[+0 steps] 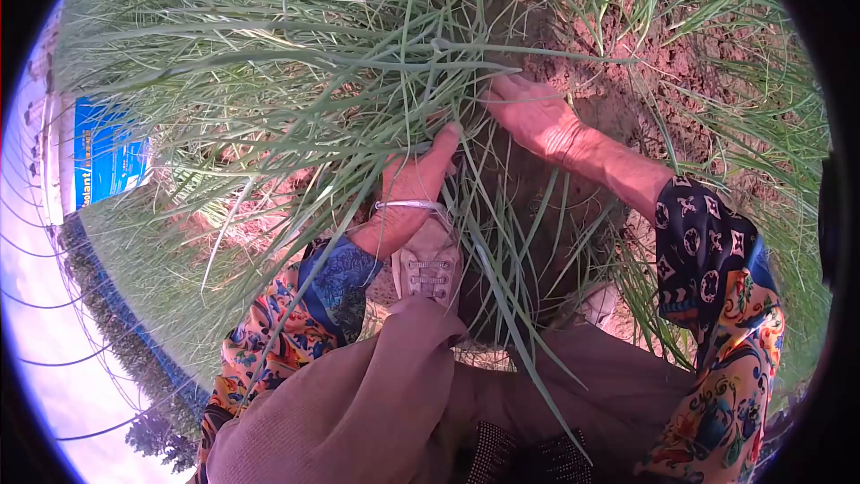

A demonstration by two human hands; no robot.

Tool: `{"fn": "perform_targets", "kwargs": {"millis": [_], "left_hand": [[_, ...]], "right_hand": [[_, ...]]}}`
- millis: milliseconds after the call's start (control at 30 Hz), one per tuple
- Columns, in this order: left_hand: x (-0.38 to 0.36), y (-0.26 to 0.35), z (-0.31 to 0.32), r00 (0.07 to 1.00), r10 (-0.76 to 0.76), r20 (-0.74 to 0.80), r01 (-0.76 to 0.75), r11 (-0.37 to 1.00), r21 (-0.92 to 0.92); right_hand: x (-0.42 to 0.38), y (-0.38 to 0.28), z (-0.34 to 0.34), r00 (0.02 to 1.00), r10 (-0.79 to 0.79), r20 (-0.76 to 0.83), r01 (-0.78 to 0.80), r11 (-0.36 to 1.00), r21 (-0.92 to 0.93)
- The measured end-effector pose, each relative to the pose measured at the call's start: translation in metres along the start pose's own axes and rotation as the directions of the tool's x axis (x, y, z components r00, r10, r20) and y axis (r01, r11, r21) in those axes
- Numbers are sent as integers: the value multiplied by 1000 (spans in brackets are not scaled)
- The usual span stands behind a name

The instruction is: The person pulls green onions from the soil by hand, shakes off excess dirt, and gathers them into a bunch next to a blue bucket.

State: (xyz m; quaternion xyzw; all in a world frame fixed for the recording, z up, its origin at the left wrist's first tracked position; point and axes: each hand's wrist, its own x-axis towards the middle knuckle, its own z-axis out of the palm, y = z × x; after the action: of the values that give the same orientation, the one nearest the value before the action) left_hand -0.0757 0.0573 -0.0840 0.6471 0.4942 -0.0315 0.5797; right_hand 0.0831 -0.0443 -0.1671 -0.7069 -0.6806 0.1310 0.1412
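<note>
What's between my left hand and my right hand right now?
In the head view, long green leaves cross the gap between your left hand and right hand, with shaded soil showing behind them.

Smooth, slightly waxy-looking leaves (506,64), rough crumbly soil (596,81), shiny metal bangle (410,204), matt cloth trousers (349,385), smooth printed-cloth sleeves (717,305), matt shoe (425,273).

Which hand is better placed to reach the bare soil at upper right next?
Probably the right hand: it is right beside that soil, while the left hand is farther away, partly behind leaves.
</note>
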Motion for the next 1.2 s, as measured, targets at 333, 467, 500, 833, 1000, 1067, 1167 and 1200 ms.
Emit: {"fn": "perform_targets", "kwargs": {"millis": [333,467,500,833,1000,1067,1167,1200], "left_hand": [[-1,-9,-8,1000,11,-18,-17,929,-369],[-8,-4,-9,999,27,-34,-37,944,-328],[-8,-4,-9,998,54,-44,-65,950,-307],[-12,-20,-21,997,-65,48,64,998,28],[-18,-14,-22,998,-35,53,42,990,-133],[-17,-12,-16,998,52,25,-45,971,-236],[-17,-14,-14,988,154,13,-148,969,-200],[-18,-12,-17,989,144,36,-137,981,-140]], "right_hand": [[14,-4,9,944,285,-168,-150,822,549],[27,-24,-2,924,382,28,-357,833,423],[29,-28,-7,906,415,80,-413,828,380],[17,-6,18,927,334,-174,-195,821,537],[6,-7,-5,924,364,-116,-220,756,617],[4,-8,2,960,248,-131,-125,798,589],[12,-15,8,993,97,-63,-61,901,429],[16,-17,11,997,53,-59,-27,929,368]]}}
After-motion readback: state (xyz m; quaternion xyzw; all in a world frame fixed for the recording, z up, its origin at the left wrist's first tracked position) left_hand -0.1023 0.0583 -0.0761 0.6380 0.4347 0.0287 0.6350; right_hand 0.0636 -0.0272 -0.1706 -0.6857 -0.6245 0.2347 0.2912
